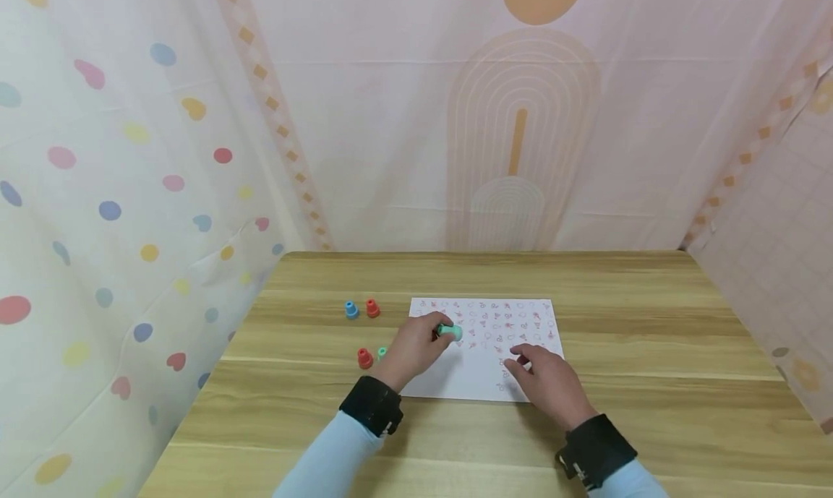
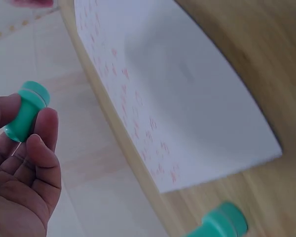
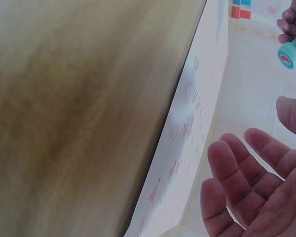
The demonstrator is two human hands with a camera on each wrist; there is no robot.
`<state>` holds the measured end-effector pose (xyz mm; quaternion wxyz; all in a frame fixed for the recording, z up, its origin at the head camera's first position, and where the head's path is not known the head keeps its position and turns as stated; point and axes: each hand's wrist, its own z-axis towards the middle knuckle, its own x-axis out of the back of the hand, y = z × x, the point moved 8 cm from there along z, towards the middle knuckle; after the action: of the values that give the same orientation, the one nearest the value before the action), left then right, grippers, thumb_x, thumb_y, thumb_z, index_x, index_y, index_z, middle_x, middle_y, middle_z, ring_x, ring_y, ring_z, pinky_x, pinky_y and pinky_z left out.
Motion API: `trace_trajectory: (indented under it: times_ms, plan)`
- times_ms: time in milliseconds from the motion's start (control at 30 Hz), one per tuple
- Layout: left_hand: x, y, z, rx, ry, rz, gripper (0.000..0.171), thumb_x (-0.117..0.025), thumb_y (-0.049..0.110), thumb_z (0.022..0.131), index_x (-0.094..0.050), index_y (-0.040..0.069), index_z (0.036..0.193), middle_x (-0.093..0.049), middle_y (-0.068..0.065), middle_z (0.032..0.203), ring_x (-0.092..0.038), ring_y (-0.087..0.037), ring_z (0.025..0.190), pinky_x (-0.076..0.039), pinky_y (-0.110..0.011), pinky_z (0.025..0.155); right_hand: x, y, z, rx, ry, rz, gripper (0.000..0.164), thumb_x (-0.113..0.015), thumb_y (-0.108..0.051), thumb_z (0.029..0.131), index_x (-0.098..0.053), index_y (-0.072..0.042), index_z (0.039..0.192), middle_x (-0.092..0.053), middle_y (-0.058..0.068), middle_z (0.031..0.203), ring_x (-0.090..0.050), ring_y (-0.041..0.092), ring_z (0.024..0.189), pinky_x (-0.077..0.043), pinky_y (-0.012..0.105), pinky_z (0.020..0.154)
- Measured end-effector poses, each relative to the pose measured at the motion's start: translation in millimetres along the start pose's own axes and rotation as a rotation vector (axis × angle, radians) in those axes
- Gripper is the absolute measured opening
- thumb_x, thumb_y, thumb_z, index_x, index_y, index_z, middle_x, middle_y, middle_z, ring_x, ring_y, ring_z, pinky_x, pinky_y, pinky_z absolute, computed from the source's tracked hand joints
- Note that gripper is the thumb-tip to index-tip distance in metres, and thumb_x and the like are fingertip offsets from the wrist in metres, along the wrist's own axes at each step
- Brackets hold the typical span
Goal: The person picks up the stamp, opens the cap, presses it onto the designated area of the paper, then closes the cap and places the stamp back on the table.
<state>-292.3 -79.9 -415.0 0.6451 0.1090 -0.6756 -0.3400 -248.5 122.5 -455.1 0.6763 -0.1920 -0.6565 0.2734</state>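
Note:
My left hand (image 1: pixel 414 346) pinches a green stamp (image 1: pixel 452 332) between thumb and fingers, above the left part of a white sheet of paper (image 1: pixel 449 381). In the left wrist view, the stamp (image 2: pixel 27 111) is apart from the paper. Its red printing face (image 3: pixel 286 60) shows in the right wrist view. Rows of small red stamped prints cover the sheet's far half, with a short column nearer the front. Over the sheet's right front part hovers my right hand (image 1: pixel 552 381), its fingers loosely bent and holding nothing.
Left of the sheet stand a blue stamp (image 1: pixel 351 310), a red stamp (image 1: pixel 372 308), another red stamp (image 1: pixel 365 358) and a second green stamp (image 1: pixel 382 353), partly hidden by my left hand. The wooden table (image 1: pixel 651 324) meets patterned curtains (image 1: pixel 390 122) at the back and sides.

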Motion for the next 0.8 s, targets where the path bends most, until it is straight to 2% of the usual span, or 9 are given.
trace_trajectory:
  times_ms: [167, 367, 500, 633, 800]
  plan:
    - [-8.3, 8.3, -1.3, -0.027, -0.015, -0.022, 0.02, -0.07, 0.019, 0.095, -0.068, 0.009, 0.111, -0.061, 0.003, 0.087, -0.053, -0.016, 0.077, -0.046, -0.026, 0.066, -1.7, -0.1, 4.5, -0.019, -0.003, 0.042, 0.031, -0.065, -0.026, 0.096, -0.068, -0.006, 0.119, -0.064, 0.0, 0.089, -0.055, 0.014, 0.074, -0.045, 0.032, 0.066]
    - [-17.8, 13.4, -2.1, -0.049, -0.031, -0.06, 0.018, -0.071, 0.018, 0.093, -0.068, 0.01, 0.108, -0.061, 0.005, 0.086, -0.053, -0.015, 0.078, -0.046, -0.026, 0.068, -4.2, -0.9, 6.6, -0.062, -0.029, 0.127, 0.033, -0.061, -0.029, 0.099, -0.067, -0.007, 0.122, -0.065, 0.002, 0.096, -0.056, 0.018, 0.081, -0.048, 0.035, 0.072]
    - [-24.1, 18.0, -2.8, -0.077, -0.037, -0.094, 0.016, -0.073, 0.019, 0.092, -0.068, 0.012, 0.106, -0.061, 0.007, 0.087, -0.053, -0.013, 0.079, -0.047, -0.025, 0.069, -10.0, -0.1, 7.2, -0.128, -0.077, 0.262, 0.036, -0.057, -0.032, 0.102, -0.065, -0.007, 0.126, -0.067, 0.004, 0.102, -0.058, 0.019, 0.083, -0.048, 0.036, 0.073]
    - [-29.2, 25.5, -5.0, -0.117, -0.034, -0.15, 0.013, -0.073, 0.018, 0.092, -0.069, 0.013, 0.103, -0.061, 0.008, 0.085, -0.053, -0.012, 0.076, -0.047, -0.024, 0.065, -16.8, 0.6, 8.3, -0.186, -0.108, 0.406, 0.038, -0.052, -0.035, 0.104, -0.064, -0.006, 0.126, -0.067, 0.006, 0.101, -0.061, 0.019, 0.081, -0.047, 0.033, 0.071]
    - [-37.7, 33.2, -7.3, -0.182, -0.024, -0.186, 0.009, -0.072, 0.016, 0.093, -0.069, 0.013, 0.101, -0.061, 0.009, 0.082, -0.052, -0.009, 0.073, -0.045, -0.021, 0.062, -20.6, -1.4, 7.8, -0.198, -0.12, 0.541, 0.039, -0.045, -0.035, 0.106, -0.065, -0.004, 0.119, -0.067, 0.007, 0.095, -0.061, 0.018, 0.077, -0.048, 0.033, 0.068]
